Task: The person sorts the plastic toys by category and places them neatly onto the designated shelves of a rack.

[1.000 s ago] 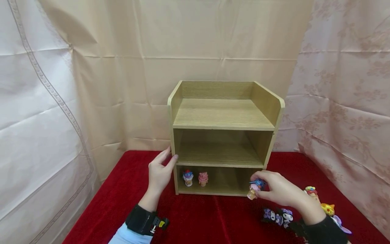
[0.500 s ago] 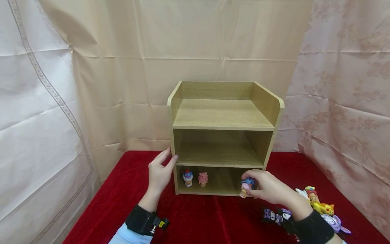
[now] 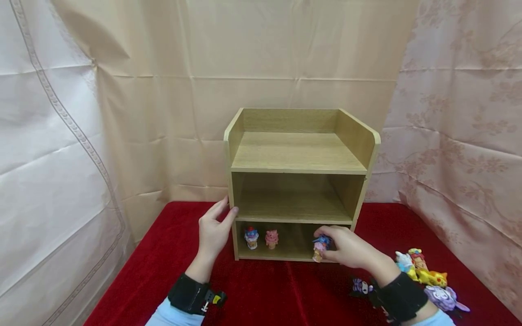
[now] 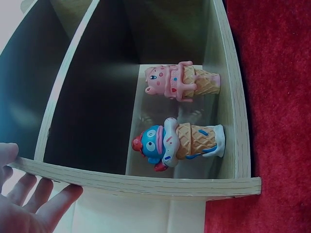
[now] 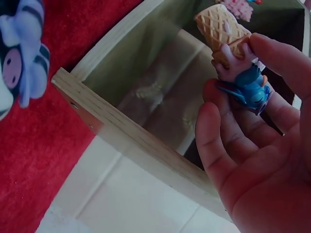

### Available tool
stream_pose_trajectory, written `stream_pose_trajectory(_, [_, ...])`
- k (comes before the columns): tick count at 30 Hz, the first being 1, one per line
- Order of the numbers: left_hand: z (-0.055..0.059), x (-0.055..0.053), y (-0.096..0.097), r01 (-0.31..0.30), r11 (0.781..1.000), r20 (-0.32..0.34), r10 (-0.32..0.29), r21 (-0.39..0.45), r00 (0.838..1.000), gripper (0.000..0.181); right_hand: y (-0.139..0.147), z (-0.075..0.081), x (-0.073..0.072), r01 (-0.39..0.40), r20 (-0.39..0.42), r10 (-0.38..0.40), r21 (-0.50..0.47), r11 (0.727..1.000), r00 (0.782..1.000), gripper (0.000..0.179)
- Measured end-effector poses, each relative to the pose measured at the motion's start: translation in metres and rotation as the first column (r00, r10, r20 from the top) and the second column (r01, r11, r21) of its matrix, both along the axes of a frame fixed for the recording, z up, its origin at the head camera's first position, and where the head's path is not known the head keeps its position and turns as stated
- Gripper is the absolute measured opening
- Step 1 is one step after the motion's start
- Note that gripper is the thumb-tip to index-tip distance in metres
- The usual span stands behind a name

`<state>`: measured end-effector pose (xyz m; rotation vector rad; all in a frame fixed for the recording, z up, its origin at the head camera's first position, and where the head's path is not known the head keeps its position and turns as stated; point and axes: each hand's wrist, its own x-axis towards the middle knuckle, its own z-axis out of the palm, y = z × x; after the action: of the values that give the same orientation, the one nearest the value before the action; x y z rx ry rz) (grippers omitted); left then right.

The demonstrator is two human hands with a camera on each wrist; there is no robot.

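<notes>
R hand [image 3: 348,246] sits farther left than before, pinching blue-topped cone fig [image 3: 319,247], lower ctr-right; L hand [image 3: 214,231], fingers mostly extended, touches shelf unit [image 3: 297,151] side.

A blue, pink and tan ice-cream-cone figurine [image 3: 320,247] is held cone-down, slightly tilted, in the right hand [image 3: 350,246] before the lowest compartment [image 3: 294,242] of an upright, pale wood-grain three-tier shelf [image 3: 299,151]. The shelf's left side is touched by the left hand [image 3: 214,230]

Left hand [image 3: 215,228]: fingers extended, thumb apart; left forearm [image 3: 176,313] angled up and inward. Right hand [image 3: 348,246]: thumb and fingers pinching; right forearm [image 3: 433,318] slanting in from lower right.
</notes>
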<state>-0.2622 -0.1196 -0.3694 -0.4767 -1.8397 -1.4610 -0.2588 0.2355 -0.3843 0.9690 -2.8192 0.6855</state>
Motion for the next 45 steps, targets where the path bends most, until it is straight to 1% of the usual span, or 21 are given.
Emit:
stream_pose_trajectory(5, [0.001, 0.000, 0.001, 0.001, 1.000, -0.009, -0.001, 0.003, 1.000, 0.041, -0.006, -0.008, -0.006, 0.005, -0.009, -0.005, 0.016, 1.000, 1.000, 0.032])
stream_pose_trajectory(10, [-0.001, -0.001, 0.000, 0.004, 1.000, -0.004, -0.004, 0.000, 1.000, 0.041, -0.015, -0.015, -0.009, 0.013, -0.053, -0.010, 0.047, 0.999, 0.999, 0.036])
stream_pose_trajectory(12, [-0.001, -0.001, 0.000, 0.008, 1.000, -0.004, -0.008, 0.003, 1.000, 0.041, -0.019, -0.016, -0.011, 0.012, -0.073, -0.008, 0.056, 0.998, 0.997, 0.037])
stream_pose_trajectory(18, [-0.001, -0.001, 0.000, 0.012, 1.000, -0.013, -0.012, 0.009, 1.000, 0.041, -0.029, -0.020, -0.016, 0.013, -0.100, -0.006, 0.069, 0.998, 0.995, 0.037])
stream_pose_trajectory(25, [0.000, -0.001, 0.000, 0.007, 1.000, -0.003, -0.007, 0.008, 1.000, 0.041, -0.036, -0.027, -0.024, 0.015, -0.140, -0.005, 0.071, 0.997, 0.990, 0.038])
stream_pose_trajectory(35, [-0.001, -0.001, 0.000, 0.031, 0.999, -0.015, -0.031, 0.017, 0.999, 0.041, -0.050, -0.033, -0.034, 0.061, -0.146, -0.048, 0.082, 0.995, 0.988, 0.040])
stream_pose_trajectory(45, [-0.001, -0.003, -0.001, 0.021, 1.000, -0.017, -0.021, 0.000, 1.000, 0.041, -0.059, -0.034, -0.039, 0.096, -0.109, -0.087, 0.074, 0.993, 0.990, 0.042])
